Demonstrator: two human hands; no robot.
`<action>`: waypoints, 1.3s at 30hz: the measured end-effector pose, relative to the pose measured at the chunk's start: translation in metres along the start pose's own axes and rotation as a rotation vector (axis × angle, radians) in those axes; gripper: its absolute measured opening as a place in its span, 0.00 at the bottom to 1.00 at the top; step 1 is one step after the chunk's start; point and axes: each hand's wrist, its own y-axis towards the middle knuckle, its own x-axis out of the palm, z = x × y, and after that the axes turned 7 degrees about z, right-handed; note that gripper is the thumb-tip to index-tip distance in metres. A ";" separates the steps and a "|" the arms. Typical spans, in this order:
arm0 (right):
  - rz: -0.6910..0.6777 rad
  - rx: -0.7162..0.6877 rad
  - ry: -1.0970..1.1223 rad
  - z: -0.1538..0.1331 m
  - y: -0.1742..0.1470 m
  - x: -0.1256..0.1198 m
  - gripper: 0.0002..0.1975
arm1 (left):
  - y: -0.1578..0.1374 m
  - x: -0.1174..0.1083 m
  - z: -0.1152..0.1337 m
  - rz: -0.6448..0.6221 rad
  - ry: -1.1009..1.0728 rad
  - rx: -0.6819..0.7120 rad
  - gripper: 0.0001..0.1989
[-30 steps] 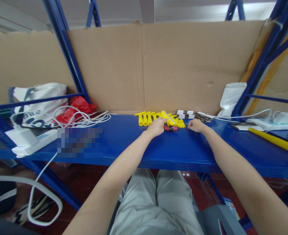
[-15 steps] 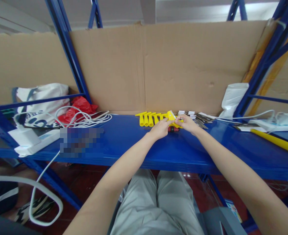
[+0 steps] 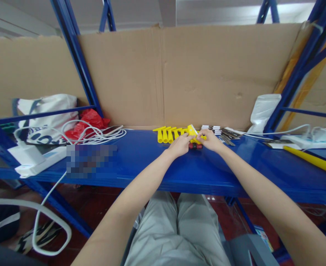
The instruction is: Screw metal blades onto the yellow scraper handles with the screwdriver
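Observation:
Between my hands, over the back part of the blue shelf, is a yellow scraper (image 3: 191,129) with a pale blade strip along its head. My left hand (image 3: 179,145) is closed on it from the left. From the right, my right hand (image 3: 211,141) pinches at the same scraper near its head; whatever small part its fingertips may cover is hidden. Just under the hands lies a red and black handle (image 3: 196,146), perhaps a screwdriver's. A row of several yellow scrapers (image 3: 165,136) stretches out left of my hands, partly covered by them.
Small white-and-black packs (image 3: 212,128) and flat metal strips (image 3: 227,139) lie right of my hands. Coiled white cable (image 3: 96,136), a power strip (image 3: 45,160) and a white bag (image 3: 52,111) are at left. A long yellow piece (image 3: 312,159) rests at right. Cardboard (image 3: 207,74) walls the back.
The scraper and both hands have shifted very slightly left. Both hands keep their hold on it.

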 end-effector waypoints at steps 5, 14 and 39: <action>0.060 -0.064 -0.115 -0.006 -0.003 0.003 0.05 | 0.000 0.000 -0.002 0.002 -0.027 0.004 0.24; 0.131 0.122 0.101 -0.001 -0.002 0.009 0.04 | 0.001 0.001 -0.004 0.043 -0.040 0.006 0.22; 0.039 0.661 0.387 -0.034 -0.005 -0.011 0.09 | 0.000 -0.001 -0.002 -0.017 0.009 -0.081 0.29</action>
